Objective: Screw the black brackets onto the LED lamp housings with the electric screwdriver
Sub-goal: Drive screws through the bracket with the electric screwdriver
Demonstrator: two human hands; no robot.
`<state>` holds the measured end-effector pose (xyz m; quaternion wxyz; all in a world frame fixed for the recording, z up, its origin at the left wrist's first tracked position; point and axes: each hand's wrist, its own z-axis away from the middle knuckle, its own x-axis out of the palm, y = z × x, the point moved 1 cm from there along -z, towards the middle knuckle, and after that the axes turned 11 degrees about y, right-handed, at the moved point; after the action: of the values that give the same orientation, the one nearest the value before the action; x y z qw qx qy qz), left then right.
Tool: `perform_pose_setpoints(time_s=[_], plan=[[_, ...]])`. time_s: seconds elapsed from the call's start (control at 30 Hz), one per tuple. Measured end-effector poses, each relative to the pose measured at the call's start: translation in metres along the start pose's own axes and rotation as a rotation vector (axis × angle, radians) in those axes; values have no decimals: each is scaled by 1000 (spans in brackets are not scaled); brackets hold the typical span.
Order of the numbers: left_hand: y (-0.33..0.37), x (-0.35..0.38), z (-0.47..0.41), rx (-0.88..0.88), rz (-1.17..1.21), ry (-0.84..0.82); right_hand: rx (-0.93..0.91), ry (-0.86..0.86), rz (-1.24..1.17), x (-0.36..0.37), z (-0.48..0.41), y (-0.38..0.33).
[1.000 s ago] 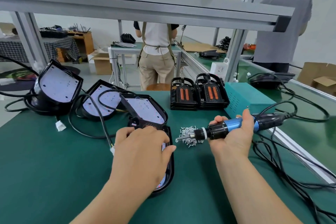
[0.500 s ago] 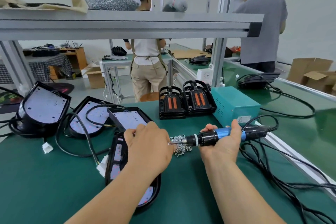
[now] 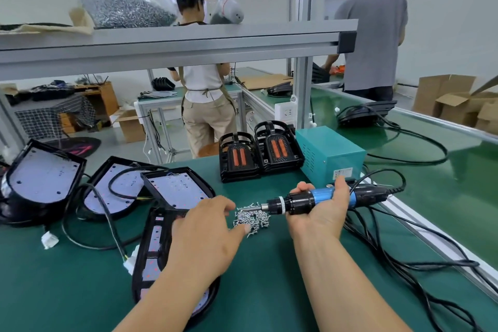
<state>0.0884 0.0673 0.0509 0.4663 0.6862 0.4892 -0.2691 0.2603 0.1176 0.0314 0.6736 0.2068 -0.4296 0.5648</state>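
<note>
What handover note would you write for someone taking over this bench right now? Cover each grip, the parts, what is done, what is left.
Left grip: fingers relaxed, tips at the loose screws, above the near lamp housing.
Right grip: holds the electric screwdriver level, bit over the screws.
Black brackets: stacked beside the teal box.
Done: nothing visibly fastened on the near housing.
Left: pick a screw, fit a bracket, drive it.

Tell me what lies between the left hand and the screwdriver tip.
In the head view, a small pile of loose screws lies between the left hand and the screwdriver.
</note>
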Motion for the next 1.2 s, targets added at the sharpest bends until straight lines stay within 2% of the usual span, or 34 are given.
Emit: perform_pose_setpoints(time_s=[0.1, 0.2, 0.3, 0.5, 0.7, 0.8, 0.97, 1.2], plan=[[0, 1, 8, -22, 215, 86, 1, -5, 10, -1, 0, 2], [1, 3, 8, -59, 286, 141, 8, -8, 16, -1, 1, 4], [-2, 7, 5, -113, 334, 139, 19, -13, 11, -1, 2, 5], [-4, 15, 0, -299, 593, 45, 33, -14, -7, -1, 2, 4], [-7, 19, -3, -305, 587, -25, 21, -40, -8, 0, 5, 5], [-6, 23, 1, -354, 667, -67, 10, -44, -7, 1, 6, 5], [-4, 22, 0, -430, 774, -37, -23, -61, -15, 2, 6, -1], [-3, 16, -3, -380, 704, -37, -15, -76, -12, 2, 7, 1]])
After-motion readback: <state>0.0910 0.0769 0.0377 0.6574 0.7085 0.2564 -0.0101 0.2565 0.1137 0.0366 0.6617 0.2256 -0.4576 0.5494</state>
